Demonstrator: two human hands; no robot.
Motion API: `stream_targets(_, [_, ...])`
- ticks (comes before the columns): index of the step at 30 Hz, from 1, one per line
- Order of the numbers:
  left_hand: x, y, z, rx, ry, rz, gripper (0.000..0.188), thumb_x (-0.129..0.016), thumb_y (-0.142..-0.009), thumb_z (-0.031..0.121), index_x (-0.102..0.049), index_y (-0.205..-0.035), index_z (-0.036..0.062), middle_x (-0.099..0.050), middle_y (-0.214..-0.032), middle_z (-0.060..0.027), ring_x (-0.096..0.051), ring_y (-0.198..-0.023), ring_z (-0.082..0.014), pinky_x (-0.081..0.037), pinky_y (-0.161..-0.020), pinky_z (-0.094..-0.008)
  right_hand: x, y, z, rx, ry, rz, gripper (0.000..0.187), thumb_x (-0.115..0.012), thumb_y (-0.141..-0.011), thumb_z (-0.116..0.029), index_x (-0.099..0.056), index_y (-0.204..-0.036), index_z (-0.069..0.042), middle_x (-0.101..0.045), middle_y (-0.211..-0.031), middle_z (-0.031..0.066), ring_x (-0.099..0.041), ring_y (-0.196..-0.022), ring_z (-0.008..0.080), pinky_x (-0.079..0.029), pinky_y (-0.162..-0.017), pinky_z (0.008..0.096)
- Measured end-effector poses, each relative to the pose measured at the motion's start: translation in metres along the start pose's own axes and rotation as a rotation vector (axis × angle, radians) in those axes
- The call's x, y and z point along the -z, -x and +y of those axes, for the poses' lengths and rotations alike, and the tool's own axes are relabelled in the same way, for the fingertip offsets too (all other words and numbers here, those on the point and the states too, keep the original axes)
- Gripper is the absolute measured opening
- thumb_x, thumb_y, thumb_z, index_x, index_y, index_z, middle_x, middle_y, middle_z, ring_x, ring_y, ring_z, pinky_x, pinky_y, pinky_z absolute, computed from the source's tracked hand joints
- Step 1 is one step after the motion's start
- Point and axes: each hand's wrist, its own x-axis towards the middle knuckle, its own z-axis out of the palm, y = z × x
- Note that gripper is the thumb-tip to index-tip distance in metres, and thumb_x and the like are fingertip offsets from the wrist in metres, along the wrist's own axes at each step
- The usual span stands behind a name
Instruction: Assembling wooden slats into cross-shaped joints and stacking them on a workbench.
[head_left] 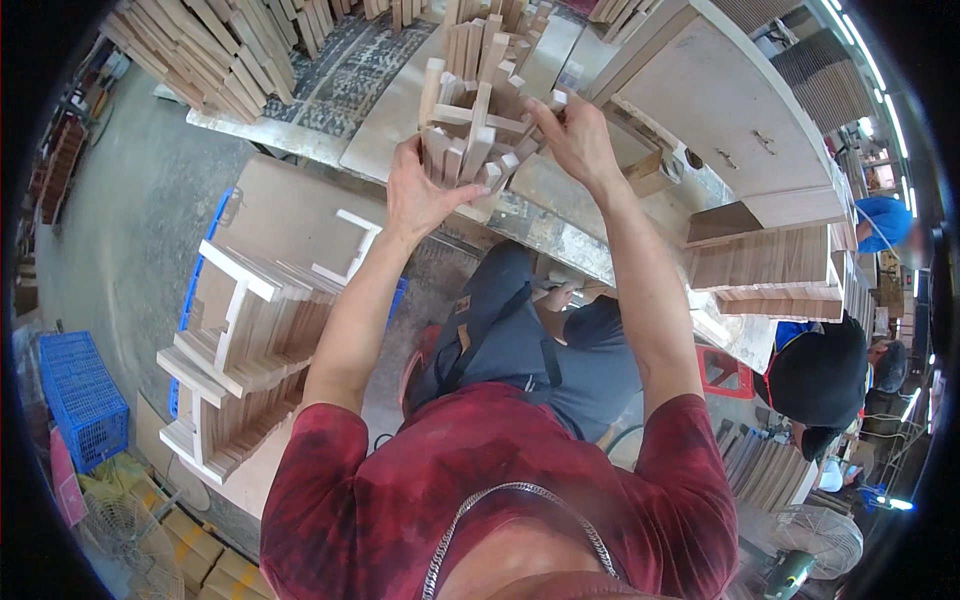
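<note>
A cluster of pale wooden strips (481, 120) stands upright on the workbench in front of me, with one strip lying across it. My left hand (422, 198) cups the near left side of this cluster. Its thumb reaches across the front, while the other fingers are partly hidden behind the wood. On the right side of the cluster, my right hand (580, 140) has its fingers bent around the end of a strip. How far its fingertips reach behind the wood is hidden.
The workbench (560, 235) edge runs below my hands. More wooden strips (215, 55) stack at the far left. Assembled wooden frames (265, 320) pile on a board to my left, near a blue crate (84, 400). A large cabinet-like panel (715, 110) stands right; other people work beyond it.
</note>
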Motion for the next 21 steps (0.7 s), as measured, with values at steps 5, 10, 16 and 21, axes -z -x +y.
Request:
stream_targets(5, [-0.002,-0.004,-0.001,0.115,-0.049,-0.022,0.104,-0.098,-0.050,0.036,-0.048,-0.127,-0.0110,-0.063,-0.120,-0.0257,-0.064,-0.113,-0.0330,-0.049,-0.101,-0.0401,0.002,-0.004,0.000,0.017,0.117,-0.038,0.041,-0.066,-0.094,-0.036,-0.067,-0.092,0.005,-0.071,-0.077,0.0183,-0.071,-0.075,0.0334,-0.054,-0.070,0.0426])
stream_targets(10, [0.001,-0.004,-0.004,0.064,-0.066,-0.080,0.104,-0.098,-0.049,0.038,-0.048,-0.126,-0.0105,-0.062,-0.121,-0.0266,-0.063,-0.115,-0.0339,-0.049,-0.101,-0.0409,-0.007,0.004,0.007,-0.059,0.092,-0.015,0.045,-0.065,-0.093,-0.039,-0.066,-0.095,0.006,-0.070,-0.079,0.0237,-0.069,-0.083,0.0419,-0.053,-0.079,0.0466])
stream_targets(16, [0.001,0.005,-0.001,0.079,-0.048,-0.005,0.105,-0.097,-0.054,0.038,-0.044,-0.129,-0.0110,-0.058,-0.123,-0.0257,-0.060,-0.117,-0.0370,-0.049,-0.101,-0.0429,-0.010,0.009,0.002,-0.022,0.097,0.093,0.048,-0.058,-0.097,-0.041,-0.065,-0.095,0.007,-0.067,-0.084,0.0294,-0.066,-0.088,0.0455,-0.051,-0.083,0.0499])
stream_targets(21, [-0.009,0.008,0.006,-0.009,-0.132,0.018,0.104,-0.096,-0.056,0.038,-0.041,-0.130,-0.0104,-0.057,-0.122,-0.0247,-0.060,-0.116,-0.0374,-0.049,-0.100,-0.0434,-0.008,0.006,0.002,0.096,0.241,0.063,0.038,-0.051,-0.100,-0.028,-0.063,-0.088,0.005,-0.066,-0.083,0.0276,-0.065,-0.085,0.0458,-0.050,-0.082,0.0518])
